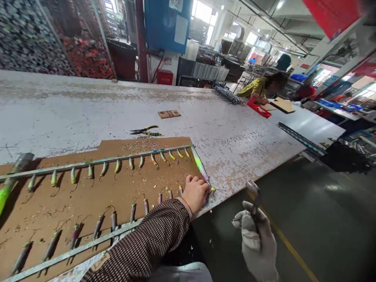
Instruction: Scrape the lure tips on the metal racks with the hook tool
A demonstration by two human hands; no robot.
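A metal hanging frame (101,161) lies on brown cardboard (129,196), with rows of short pegs ending in thin bent wires. The far row's pegs are coated yellow-green, the near row's purple-grey. My left hand (196,192), bare, is curled over the frame's right end, partly hiding the near corner. A painted end bar (199,162) runs up from my fingers. My right hand (255,235), in a whitish glove, is raised off the table's edge, closed around a hammer-like metal tool (253,188) that is blurred by motion. Small chips hang in the air below my left hand.
Pliers (145,131) with yellow-green grips and a small brown block (169,114) lie beyond the cardboard. Paint flakes litter the white table (229,145). A person in yellow (255,88) works at the far right beside a red frame-shaped piece (258,107). Metal bars (301,137) rest at the right edge.
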